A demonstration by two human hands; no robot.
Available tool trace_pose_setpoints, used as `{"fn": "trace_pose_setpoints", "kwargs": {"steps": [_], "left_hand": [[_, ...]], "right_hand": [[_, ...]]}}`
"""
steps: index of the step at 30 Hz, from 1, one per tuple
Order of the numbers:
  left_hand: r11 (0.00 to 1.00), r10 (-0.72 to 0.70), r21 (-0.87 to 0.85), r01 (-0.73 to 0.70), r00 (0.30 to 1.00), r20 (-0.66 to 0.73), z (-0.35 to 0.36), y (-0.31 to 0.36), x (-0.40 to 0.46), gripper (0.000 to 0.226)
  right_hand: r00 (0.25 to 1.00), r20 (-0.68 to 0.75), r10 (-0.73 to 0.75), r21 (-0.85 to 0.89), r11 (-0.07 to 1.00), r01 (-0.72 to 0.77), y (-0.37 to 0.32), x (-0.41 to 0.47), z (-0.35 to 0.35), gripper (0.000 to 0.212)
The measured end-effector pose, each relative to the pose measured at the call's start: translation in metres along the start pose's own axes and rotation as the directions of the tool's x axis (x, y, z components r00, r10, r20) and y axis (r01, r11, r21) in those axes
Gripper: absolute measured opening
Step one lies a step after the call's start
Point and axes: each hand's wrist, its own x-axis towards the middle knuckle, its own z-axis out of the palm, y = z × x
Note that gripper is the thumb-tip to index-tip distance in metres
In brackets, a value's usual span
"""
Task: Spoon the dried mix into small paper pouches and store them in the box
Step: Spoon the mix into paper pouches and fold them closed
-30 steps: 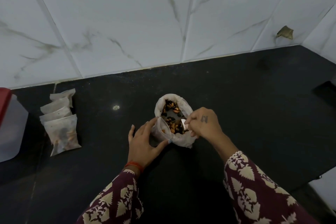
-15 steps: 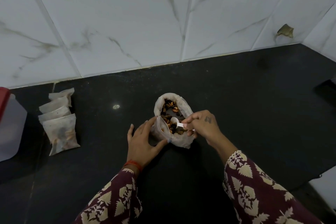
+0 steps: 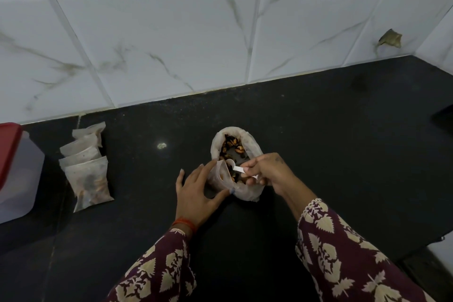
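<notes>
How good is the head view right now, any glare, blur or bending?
Head view: dim, even light; one small glare spot on the black counter; wide-angle bending curves the wall tiles; both hands and the spoon reasonably sharp.

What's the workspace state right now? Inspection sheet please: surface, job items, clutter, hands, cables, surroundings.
Surface: black counter, one pale speck left of the bag.
Job's things: open bag of dried mix; small pouch held open against it; white spoon at the pouch mouth; stack of filled pouches to the left; box with red lid at left edge.
Clutter: nothing seen.
Hands: left hand holds the small pouch; right hand pinches the spoon handle.
Cables: nothing seen.
Surroundings: white marbled wall tiles, one chipped spot at right.
</notes>
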Motion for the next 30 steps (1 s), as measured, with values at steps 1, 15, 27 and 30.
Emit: {"fn": "trace_pose_setpoints", "kwargs": {"steps": [1, 15, 27, 30], "left_hand": [[1.000, 0.002, 0.001, -0.002, 1.000, -0.003, 0.000, 0.000, 0.000, 0.074], [0.994, -0.010, -0.106, 0.007, 1.000, -0.027, -0.006, 0.008, -0.002, 0.070], [0.946, -0.093, -0.316, 0.075, 0.995, -0.042, -0.013, 0.007, 0.003, 0.071], [0.959, -0.058, -0.278, 0.053, 0.998, -0.011, -0.015, 0.001, 0.007, 0.071]], "right_hand": [[1.000, 0.012, 0.021, 0.037, 0.999, -0.022, 0.000, 0.001, -0.001, 0.015], [0.989, 0.040, 0.144, 0.369, 0.917, -0.148, 0.013, 0.004, -0.005, 0.017], [0.977, -0.176, -0.118, 0.160, 0.976, 0.147, 0.012, -0.019, -0.016, 0.015], [0.894, -0.202, -0.400, -0.538, 0.808, 0.240, 0.009, -0.024, -0.019, 0.017]]}}
